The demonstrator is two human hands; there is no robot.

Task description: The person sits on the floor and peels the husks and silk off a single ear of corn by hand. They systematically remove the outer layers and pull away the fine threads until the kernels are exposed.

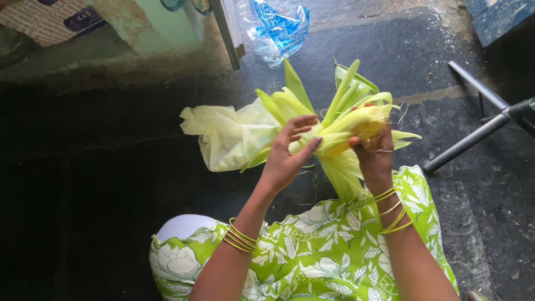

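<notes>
Now, far left of the corn (356, 129), a patterned cloth (50, 19) sits in the top corner against a green wall (150, 28). Closer in, just left of the corn, a pale yellow-green bag (223, 136) lies crumpled on the dark floor (83, 167), touching the husks. Up above the corn, a clear blue-printed plastic bag (273, 28) hangs beside a metal bar (225, 33).

The left hand (290, 150) comes next, fingers spread and loosely curled, fingertips pressing the husks (295, 100) on the corn's left side, not clamped round anything. Bangles (239, 238) ring that wrist.

And the corn itself: held above the lap, over the green flowered dress (329, 251), leaves fanning up and out, yellow kernels showing at the tip, silk threads trailing.

The right hand (374, 153) wraps the corn from its right, fingers closed firmly round the cob, more bangles (393, 214) below it.

Right of the corn, a metal stand (479, 125) angles across the floor, and a blue box (501, 19) sits in the top corner.
</notes>
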